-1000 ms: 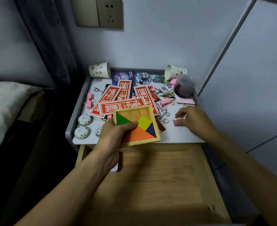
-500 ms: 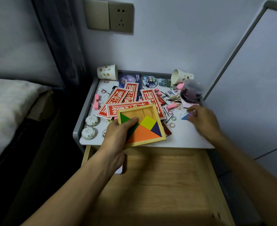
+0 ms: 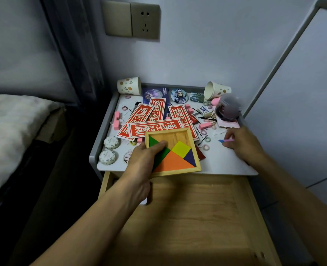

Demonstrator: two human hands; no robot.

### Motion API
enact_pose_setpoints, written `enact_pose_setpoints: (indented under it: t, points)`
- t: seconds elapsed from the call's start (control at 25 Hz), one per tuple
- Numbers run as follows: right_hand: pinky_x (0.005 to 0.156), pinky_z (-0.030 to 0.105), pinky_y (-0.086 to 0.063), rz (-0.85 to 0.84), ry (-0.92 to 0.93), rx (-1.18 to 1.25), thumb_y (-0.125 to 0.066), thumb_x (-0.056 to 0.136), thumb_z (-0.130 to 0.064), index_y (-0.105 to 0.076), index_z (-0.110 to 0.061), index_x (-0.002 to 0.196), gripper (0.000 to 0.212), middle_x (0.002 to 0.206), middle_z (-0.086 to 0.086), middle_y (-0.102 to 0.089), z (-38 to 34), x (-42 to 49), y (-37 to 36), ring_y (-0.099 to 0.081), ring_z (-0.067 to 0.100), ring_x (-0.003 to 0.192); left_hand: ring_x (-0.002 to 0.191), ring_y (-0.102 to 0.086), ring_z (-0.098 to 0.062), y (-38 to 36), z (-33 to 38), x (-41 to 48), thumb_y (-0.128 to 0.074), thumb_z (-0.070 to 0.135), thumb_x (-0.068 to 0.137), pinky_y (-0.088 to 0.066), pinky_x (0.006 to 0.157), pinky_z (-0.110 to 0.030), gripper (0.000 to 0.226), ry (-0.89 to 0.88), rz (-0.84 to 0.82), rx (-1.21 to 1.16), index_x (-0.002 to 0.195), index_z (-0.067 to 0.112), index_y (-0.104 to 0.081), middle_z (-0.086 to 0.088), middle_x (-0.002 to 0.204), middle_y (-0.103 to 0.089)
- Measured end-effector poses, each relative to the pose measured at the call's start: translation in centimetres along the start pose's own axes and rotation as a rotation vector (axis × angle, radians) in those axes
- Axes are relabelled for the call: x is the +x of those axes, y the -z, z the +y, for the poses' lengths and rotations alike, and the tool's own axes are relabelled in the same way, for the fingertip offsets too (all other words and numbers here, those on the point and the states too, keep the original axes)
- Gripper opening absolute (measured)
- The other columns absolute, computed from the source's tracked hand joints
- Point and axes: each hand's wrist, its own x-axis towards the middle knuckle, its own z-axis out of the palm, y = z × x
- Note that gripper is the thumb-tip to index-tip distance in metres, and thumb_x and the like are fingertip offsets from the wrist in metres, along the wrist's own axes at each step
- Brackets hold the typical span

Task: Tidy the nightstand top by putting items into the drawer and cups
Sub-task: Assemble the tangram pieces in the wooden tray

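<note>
Gripping the square wooden puzzle tray (image 3: 180,137) by its near left corner, the left hand (image 3: 145,162) has its thumb curled on top over the green triangle, while its fingers are hidden beneath. The tray sits at the front edge of the white worktop (image 3: 226,164), turned slightly clockwise, and its near edge juts out over the open pale wooden drawer (image 3: 193,217). Orange, yellow and purple pieces fill its near right half; the far part is bare wood.

The right hand (image 3: 241,144) rests on the right side of the worktop, its fingers curled and its thumb and fingertips closed on a small flat blue-and-pink piece (image 3: 225,140), which points left.

Behind the tray lie red paper strips with white characters (image 3: 155,129). The nearest has its long axis running left to right, and the others fan away toward the wall. Two spotted paper cups lie on their sides at the back corners; the right-hand cup (image 3: 217,90) opens to the left, but I cannot tell which way the left-hand cup (image 3: 129,86) opens. Two round speckled discs (image 3: 109,150) sit near the left rim.
</note>
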Motion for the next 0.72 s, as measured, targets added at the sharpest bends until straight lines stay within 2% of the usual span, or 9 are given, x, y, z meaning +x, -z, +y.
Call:
enact_pose_setpoints:
  t: [0.08, 0.28, 0.4, 0.48, 0.52, 0.6, 0.72]
  points:
    - [0.054, 0.025, -0.033, 0.0, 0.013, -0.031, -0.073, 0.082, -0.017, -0.068, -0.015, 0.086, 0.007, 0.09, 0.005, -0.061, -0.1, -0.2, 0.2, -0.052, 0.016, 0.075, 0.073, -0.074, -0.023, -0.2, -0.1, 0.0, -0.064, 0.017, 0.093, -0.059, 0.064, -0.033, 0.02, 0.011, -0.01, -0.018, 0.113, 0.016, -0.065, -0.009, 0.091, -0.077]
    - [0.064, 0.03, -0.036, -0.038, -0.004, -0.072, -0.068, 0.087, -0.025, -0.065, -0.019, 0.088, 0.007, 0.095, 0.007, -0.066, -0.4, -0.8, 0.7, -0.055, 0.022, 0.084, 0.073, -0.074, -0.022, -0.5, -0.4, -0.2, -0.061, 0.014, 0.095, -0.059, 0.062, -0.031, 0.019, 0.011, -0.06, 0.052, 0.113, 0.012, -0.065, -0.01, 0.093, -0.076]
    - [0.067, 0.027, -0.039, 0.123, 0.061, 0.07, -0.068, 0.088, -0.02, -0.066, -0.015, 0.094, 0.007, 0.097, 0.008, -0.066, -2.3, -1.7, 2.0, -0.057, 0.021, 0.085, 0.087, -0.073, -0.025, -0.6, -0.9, -0.1, -0.062, 0.017, 0.094, -0.058, 0.081, -0.041, 0.02, 0.002, -0.068, 0.133, 0.114, 0.014, -0.065, -0.008, 0.097, -0.076]
    - [0.066, 0.015, -0.041, 0.213, 0.161, 0.252, -0.068, 0.088, -0.017, -0.067, -0.012, 0.101, 0.013, 0.095, 0.002, -0.064, -4.3, -2.8, 3.3, -0.058, 0.013, 0.084, 0.093, -0.072, -0.027, -0.8, -1.1, 0.0, -0.063, 0.017, 0.094, -0.055, 0.09, -0.046, 0.021, -0.009, -0.067, 0.171, 0.115, 0.014, -0.065, -0.007, 0.1, -0.076]
    - [0.065, 0.008, -0.041, 0.211, 0.213, 0.339, -0.068, 0.089, -0.016, -0.067, -0.013, 0.102, 0.014, 0.095, -0.002, -0.063, -5.4, -3.6, 3.8, -0.057, 0.007, 0.083, 0.094, -0.071, -0.028, -1.0, -1.3, 0.1, -0.062, 0.016, 0.094, -0.055, 0.09, -0.046, 0.021, -0.016, -0.068, 0.181, 0.114, 0.014, -0.065, -0.007, 0.1, -0.075]
    - [0.068, 0.004, -0.043, 0.106, 0.313, 0.457, -0.067, 0.089, -0.015, -0.066, -0.015, 0.1, 0.011, 0.092, -0.007, -0.063, -7.5, -5.3, 3.9, -0.058, 0.0, 0.083, 0.093, -0.071, -0.03, -1.5, -1.7, 0.2, -0.063, 0.011, 0.093, -0.057, 0.087, -0.045, 0.022, -0.026, -0.063, 0.182, 0.115, 0.011, -0.064, -0.01, 0.101, -0.075]
    - [0.069, 0.006, -0.043, -0.036, 0.461, 0.378, -0.071, 0.086, -0.015, -0.069, -0.017, 0.093, 0.007, 0.085, -0.01, -0.065, -9.1, -7.1, 2.4, -0.059, -0.003, 0.081, 0.094, -0.071, -0.034, -2.1, -2.5, 0.2, -0.065, 0.006, 0.091, -0.056, 0.089, -0.049, 0.025, -0.024, -0.084, 0.168, 0.116, 0.009, -0.063, -0.014, 0.101, -0.074]
